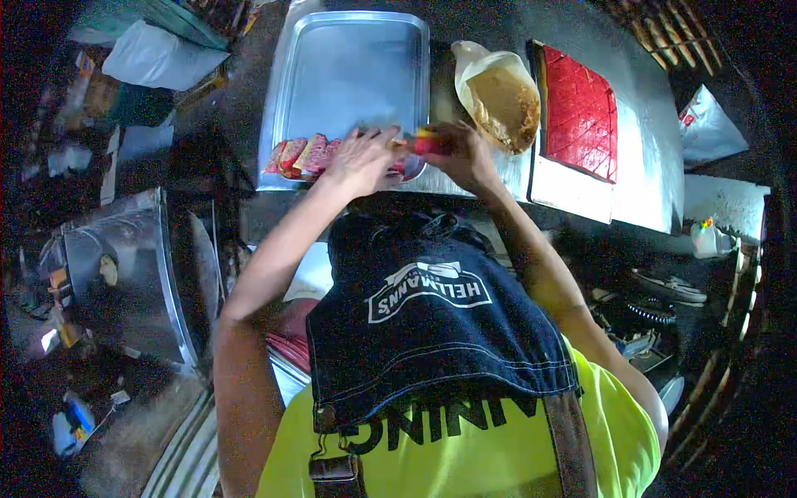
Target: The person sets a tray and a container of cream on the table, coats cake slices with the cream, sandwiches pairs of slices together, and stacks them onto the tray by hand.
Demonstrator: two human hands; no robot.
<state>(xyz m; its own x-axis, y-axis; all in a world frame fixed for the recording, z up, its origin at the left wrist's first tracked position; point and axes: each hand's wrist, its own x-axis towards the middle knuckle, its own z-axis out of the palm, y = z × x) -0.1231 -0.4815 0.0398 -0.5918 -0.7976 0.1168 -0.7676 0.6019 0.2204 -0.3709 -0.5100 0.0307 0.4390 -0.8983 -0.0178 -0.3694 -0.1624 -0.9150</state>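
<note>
A metal tray lies at the top centre, with a row of red and pink-coated pieces along its near edge. My left hand is over the right part of that row, its fingers blurred; whether it holds a piece is unclear. Just right of it, my right hand has its fingers closed round a red and yellow piece above the tray's near right corner. The bowl right of the tray contains brown crumbs and has a pale wrapping round its rim.
A red slab scored with diagonal lines lies on a white board to the right. White bags sit at the upper left, another bag at the far right. A metal-topped unit stands at the left.
</note>
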